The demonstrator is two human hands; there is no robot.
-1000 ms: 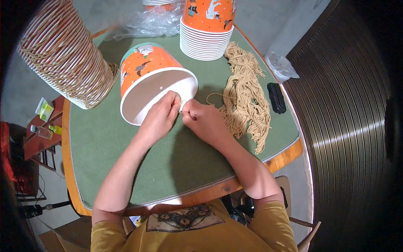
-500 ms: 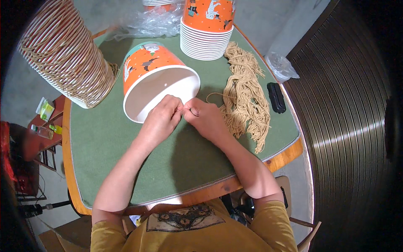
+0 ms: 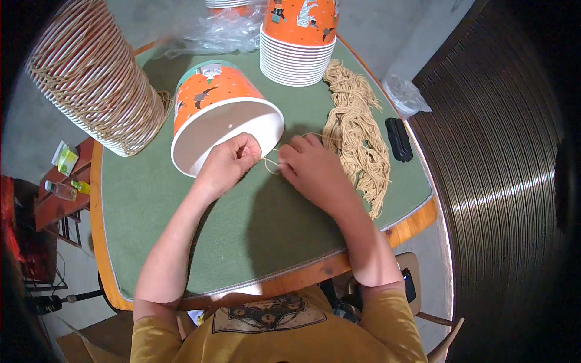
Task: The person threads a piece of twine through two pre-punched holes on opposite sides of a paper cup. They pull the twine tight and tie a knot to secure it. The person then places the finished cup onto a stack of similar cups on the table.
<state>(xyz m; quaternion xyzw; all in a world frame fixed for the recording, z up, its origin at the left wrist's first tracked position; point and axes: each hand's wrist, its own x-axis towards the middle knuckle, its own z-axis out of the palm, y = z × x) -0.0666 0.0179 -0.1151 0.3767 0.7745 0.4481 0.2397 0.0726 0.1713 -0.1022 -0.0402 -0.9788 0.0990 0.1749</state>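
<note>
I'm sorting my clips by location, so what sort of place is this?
Perhaps a small workshop or home work area: a tall stack of cord-strung buckets, a bundle of tan cord and a cloth-covered table point to it.

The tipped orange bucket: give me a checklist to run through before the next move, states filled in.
1. Mouth of the orange bucket turned toward the person: ok, it lies tipped.
2. Left hand on the cord: ok, thumb and finger pinch it by the rim.
3. Right hand gripping the cord: cannot tell, its fingertips hide the contact.
4. Cord pulled tight: not ok, a loose curve shows between the hands.
5. Knot finished: cannot tell, too small and partly covered.
6. Bundle of cords nearby: ok, just right of the right hand.
</note>
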